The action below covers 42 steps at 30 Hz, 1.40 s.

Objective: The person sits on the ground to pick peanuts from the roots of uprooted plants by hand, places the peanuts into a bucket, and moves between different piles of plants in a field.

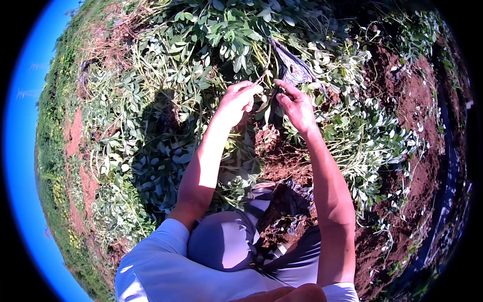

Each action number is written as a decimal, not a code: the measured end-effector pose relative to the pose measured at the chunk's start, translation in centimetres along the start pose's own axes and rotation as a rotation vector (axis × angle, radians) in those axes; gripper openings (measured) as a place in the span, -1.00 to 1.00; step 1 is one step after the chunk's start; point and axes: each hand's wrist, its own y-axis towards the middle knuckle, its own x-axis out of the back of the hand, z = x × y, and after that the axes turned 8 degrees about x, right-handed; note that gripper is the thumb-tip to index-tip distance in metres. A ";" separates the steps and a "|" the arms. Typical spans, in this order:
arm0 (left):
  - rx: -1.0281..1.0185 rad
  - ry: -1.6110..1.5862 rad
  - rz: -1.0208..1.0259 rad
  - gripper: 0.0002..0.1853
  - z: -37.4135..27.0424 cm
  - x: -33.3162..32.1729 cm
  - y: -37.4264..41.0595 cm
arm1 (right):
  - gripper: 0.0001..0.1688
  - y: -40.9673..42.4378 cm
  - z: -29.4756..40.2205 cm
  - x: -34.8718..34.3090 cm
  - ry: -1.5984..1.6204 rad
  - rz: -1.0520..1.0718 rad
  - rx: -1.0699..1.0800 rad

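My left hand point(237, 102) pinches a thin plant stem point(262, 78) between thumb and fingers. A small pale pod, apparently a peanut point(263, 98), hangs beside its fingertips. My right hand point(299, 109) is just to the right, index finger stretched out and thumb apart, with nothing visible between them. Its index fingertip is at the lower edge of a torn piece of black plastic film point(296, 71) lying among the stems. Leafy peanut plants point(234, 34) spread beyond both hands. The right hand's other fingers are curled and partly hidden.
Reddish soil point(279, 151) shows below the hands. More uprooted-looking plants point(377, 143) lie at right, heaped leaves point(124, 132) at left. Crumpled dark film point(302, 192) lies near my bent knee point(220, 239). A long film strip point(445, 204) runs along the far right.
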 end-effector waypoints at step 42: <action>0.137 0.798 -0.233 -0.74 4.4 1.7 -1.2 | -0.67 4.6 -0.1 -6.6 0.511 0.220 -0.403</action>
